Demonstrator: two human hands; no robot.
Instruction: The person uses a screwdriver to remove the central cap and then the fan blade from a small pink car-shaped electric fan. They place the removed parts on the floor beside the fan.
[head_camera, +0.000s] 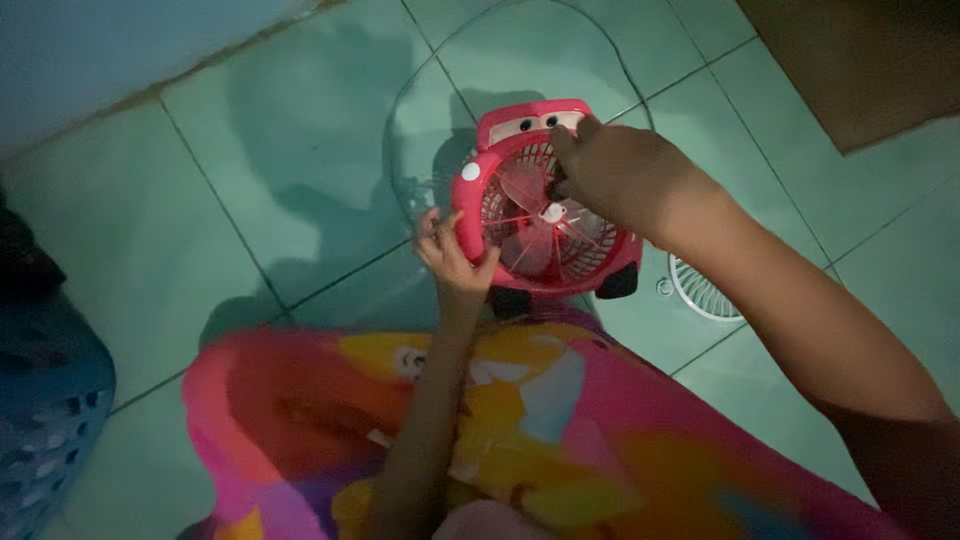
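Observation:
A small red toy-car-shaped fan (478, 210) with black wheels and a translucent pink blade stands on the green tiled floor, its front grille off. My left hand (452, 260) grips its left side from below. My right hand (612, 172) reaches over the fan's top right and its fingers pinch something at the blade near the white hub (552, 212). What the fingertips hold is too dim to tell.
A round white fan grille (705, 292) lies on the floor to the right of the fan. A clear thin cable loops on the tiles behind it. A colourful cloth (520, 430) covers my lap. A blue basket (45, 420) sits at the left edge.

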